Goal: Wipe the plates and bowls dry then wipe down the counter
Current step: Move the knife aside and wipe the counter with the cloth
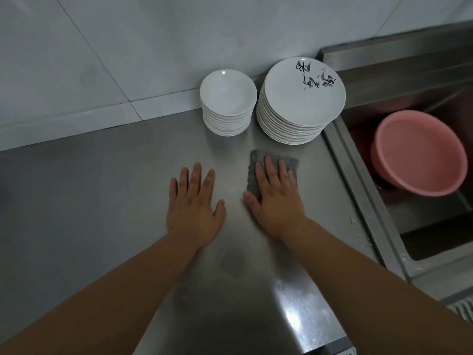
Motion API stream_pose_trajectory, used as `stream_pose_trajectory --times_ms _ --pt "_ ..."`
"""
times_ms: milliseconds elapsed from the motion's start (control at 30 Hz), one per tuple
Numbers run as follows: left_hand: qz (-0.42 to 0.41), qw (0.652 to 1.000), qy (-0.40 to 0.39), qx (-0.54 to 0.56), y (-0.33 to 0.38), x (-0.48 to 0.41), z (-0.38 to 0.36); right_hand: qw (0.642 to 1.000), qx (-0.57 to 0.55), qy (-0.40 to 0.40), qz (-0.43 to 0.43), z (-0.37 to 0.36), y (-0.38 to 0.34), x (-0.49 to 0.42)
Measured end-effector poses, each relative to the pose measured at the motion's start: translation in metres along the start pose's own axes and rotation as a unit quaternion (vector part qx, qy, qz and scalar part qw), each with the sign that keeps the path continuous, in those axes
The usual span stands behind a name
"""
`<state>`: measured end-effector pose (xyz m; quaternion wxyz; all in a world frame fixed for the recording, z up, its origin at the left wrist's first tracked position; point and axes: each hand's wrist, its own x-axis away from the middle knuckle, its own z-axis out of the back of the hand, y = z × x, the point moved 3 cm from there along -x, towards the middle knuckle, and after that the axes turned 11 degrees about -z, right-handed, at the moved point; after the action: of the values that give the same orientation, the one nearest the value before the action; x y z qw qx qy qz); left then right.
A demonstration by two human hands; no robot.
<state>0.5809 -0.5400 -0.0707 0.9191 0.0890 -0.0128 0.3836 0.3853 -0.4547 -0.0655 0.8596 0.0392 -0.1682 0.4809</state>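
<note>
Both forearms reach out from under the camera, mine, bare to the wrist. My right hand lies palm down with the fingers straight and slightly spread, pressing a grey cloth flat against the steel table; nothing is gripped, the cloth is only pinned under the fingers and palm. It shows past my fingertips and along the thumb side, its longer side running away from me. My left hand rests just beside it, also flat and splayed, on bare metal, holding nothing. Straight ahead of the right hand, near but not touching the cloth, stands the stack of plates, the top one with dark brush markings; the stack of bowls sits just to its left, against the tiled wall. Both piles look finished, so I judge the table wipe is the step in hand. Most of the surface lies to my left, beyond the left hand, so the cloth must travel that way, and the left hand sits in its path. To the right, the sink holds a pink basin, with droplets along its rim.
</note>
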Motion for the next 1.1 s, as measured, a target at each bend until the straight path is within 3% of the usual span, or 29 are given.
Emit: stream_pose_trajectory --times_ms 233,433,633,867,1100 --pt "0.020 1.000 -0.010 0.001 0.001 0.000 -0.001 0.996 0.026 -0.013 0.083 -0.011 0.051 0.045" --pt "0.033 0.999 0.014 0.020 0.052 -0.013 0.007 1.000 0.012 0.006 -0.025 0.020 0.102 -0.030" --pt "0.010 0.999 -0.020 0.038 0.135 -0.040 -0.013 0.999 -0.025 -0.004 -0.042 0.025 0.104 -0.036" --pt "0.023 0.999 -0.031 0.016 0.138 -0.042 -0.019 0.997 -0.043 -0.020 -0.057 0.006 0.118 0.020" --pt "0.034 0.999 -0.031 0.008 0.139 -0.045 -0.021 0.993 -0.054 0.009 -0.106 0.035 0.101 -0.058"
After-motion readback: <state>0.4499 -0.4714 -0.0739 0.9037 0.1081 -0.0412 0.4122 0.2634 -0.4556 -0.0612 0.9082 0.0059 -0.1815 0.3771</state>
